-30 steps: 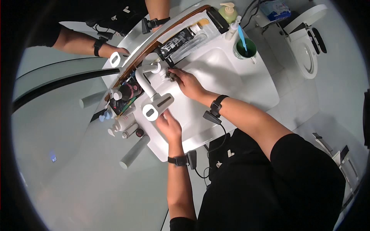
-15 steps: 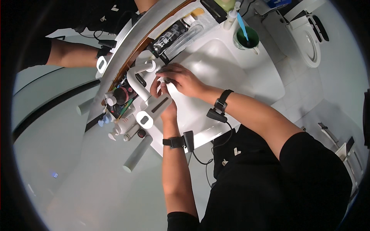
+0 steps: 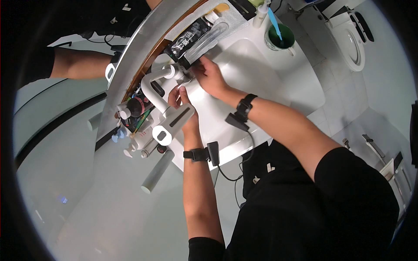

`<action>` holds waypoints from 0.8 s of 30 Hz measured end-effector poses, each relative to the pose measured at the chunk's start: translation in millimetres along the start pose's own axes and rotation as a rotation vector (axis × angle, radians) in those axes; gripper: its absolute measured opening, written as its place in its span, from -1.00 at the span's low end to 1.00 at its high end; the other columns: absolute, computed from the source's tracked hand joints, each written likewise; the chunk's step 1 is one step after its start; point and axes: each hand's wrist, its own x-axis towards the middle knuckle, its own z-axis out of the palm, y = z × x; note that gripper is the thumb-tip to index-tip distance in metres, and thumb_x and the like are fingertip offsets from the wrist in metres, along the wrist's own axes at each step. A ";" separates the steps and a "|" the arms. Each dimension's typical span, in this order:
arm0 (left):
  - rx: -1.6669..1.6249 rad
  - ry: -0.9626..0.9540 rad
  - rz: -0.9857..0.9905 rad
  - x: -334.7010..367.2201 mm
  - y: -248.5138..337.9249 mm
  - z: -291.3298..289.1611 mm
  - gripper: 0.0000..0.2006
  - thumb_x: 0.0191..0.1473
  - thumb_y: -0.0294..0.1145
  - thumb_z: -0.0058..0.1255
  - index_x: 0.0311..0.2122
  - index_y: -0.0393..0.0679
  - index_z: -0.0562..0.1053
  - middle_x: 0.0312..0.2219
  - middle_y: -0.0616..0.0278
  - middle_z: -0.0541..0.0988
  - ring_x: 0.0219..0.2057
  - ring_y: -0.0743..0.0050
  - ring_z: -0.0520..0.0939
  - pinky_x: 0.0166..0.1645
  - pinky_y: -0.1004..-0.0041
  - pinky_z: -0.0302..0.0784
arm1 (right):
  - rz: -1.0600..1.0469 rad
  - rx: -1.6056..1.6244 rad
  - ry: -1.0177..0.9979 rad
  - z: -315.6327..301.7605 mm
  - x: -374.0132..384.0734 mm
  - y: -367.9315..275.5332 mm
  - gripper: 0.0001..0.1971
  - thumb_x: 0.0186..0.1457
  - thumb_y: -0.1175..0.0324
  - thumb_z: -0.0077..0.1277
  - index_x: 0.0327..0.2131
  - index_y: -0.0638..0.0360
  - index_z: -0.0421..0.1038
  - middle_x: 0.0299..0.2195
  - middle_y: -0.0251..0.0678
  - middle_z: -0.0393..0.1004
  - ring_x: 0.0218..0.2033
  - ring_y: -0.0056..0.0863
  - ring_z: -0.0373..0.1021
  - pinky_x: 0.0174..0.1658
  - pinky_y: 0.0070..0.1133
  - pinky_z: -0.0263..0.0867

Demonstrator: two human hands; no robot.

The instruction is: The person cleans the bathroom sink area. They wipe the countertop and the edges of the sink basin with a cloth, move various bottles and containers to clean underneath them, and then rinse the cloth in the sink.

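Notably, a green mug (image 3: 272, 44) near the sink's (image 3: 300, 87) right edge held a blue stick (image 3: 274, 22). A black package (image 3: 188, 38) lay along the back edge. The white faucet (image 3: 170, 125) there partly hid the left hand (image 3: 185, 99); the right hand (image 3: 211, 79) was close by. Whether either gripped anything, I couldn't tell.

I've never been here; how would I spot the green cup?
Find the white sink, then its upper-right ledge, away from the faucet. The green cup stands there. Unlike the slim pale bottle beside it, it is wide-mouthed, with a thin blue stick poking out.
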 end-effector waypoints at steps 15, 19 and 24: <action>-0.018 -0.055 -0.107 2.5 -4.0 3.1 -0.66 0.44 -0.14 0.10 -0.08 -0.30 0.57 -0.27 0.19 0.69 -0.22 0.53 0.60 -0.05 0.47 0.47 | -0.039 -0.207 0.027 14.7 20.3 34.8 -0.85 0.21 0.38 0.18 -0.34 0.25 0.66 -0.41 -0.04 0.67 -0.39 -0.12 0.62 -0.28 -0.32 0.50; -0.057 -0.027 -0.045 5.2 -6.2 1.8 -0.65 0.42 -0.15 0.14 -0.11 -0.34 0.57 -0.33 0.21 0.69 -0.30 0.58 0.57 -0.15 0.53 0.45 | -0.034 -0.262 0.023 18.0 16.9 15.2 -0.91 0.12 0.54 0.15 -0.37 0.20 0.66 -0.40 -0.05 0.66 -0.35 -0.03 0.60 -0.24 -0.26 0.52; -0.002 -0.031 -0.126 1.1 -5.3 -2.3 -0.68 0.44 -0.18 0.10 -0.09 -0.31 0.54 -0.26 0.21 0.69 -0.22 0.55 0.60 -0.05 0.50 0.46 | -0.384 -0.230 -0.151 -1.8 -3.9 5.0 -0.71 0.16 0.65 0.12 -0.11 0.10 0.68 -0.27 -0.21 0.72 -0.24 -0.14 0.63 -0.11 -0.36 0.58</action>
